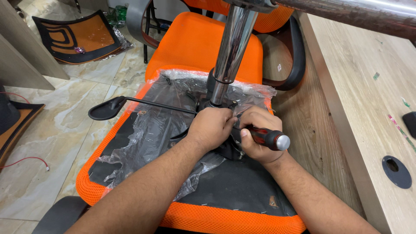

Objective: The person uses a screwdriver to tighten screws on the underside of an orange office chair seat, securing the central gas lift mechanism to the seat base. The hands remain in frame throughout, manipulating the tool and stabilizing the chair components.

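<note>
Far left, floor: a red wire (26, 161) trails over the marble tiles (52, 143); a flat orange-and-black panel (13, 125) is cut off by the left edge; a second orange panel with black border (76, 37) lies on crumpled wrapping near the top corner, its upper part out of view.

Centre left: an upturned orange mesh seat (130, 108) lies underside up, its black base board (234, 186) partly under torn clear plastic film (147, 130); a black paddle lever (106, 109) on a thin rod sticks out to the left from the seat mechanism.

Centre: a chrome gas-lift column (232, 47) rises from the mechanism and leaves the picture at the top; the mechanism plate itself is mostly hidden under both hands, so its fastenings cannot be made out.

Left hand (212, 128): fingers curled shut, pressed down on the mechanism at the column's foot, touching the right hand; whether it grips anything underneath cannot be told.

Right hand (258, 132): fingers wrapped tight round a screwdriver (268, 138) with red-and-black handle and silver end cap; handle points right; shaft and tip hidden behind the left hand, just beside the column's base.

Behind: a second orange seat (195, 39) with a black armrest (297, 56), partly blocked by the column.

Right: a pale wood desk (364, 86) with a round black cable grommet (396, 172); a dark object (411, 121) is cut off at the right edge, kind unclear; a dull metal tube (346, 13) crosses the top right corner.
</note>
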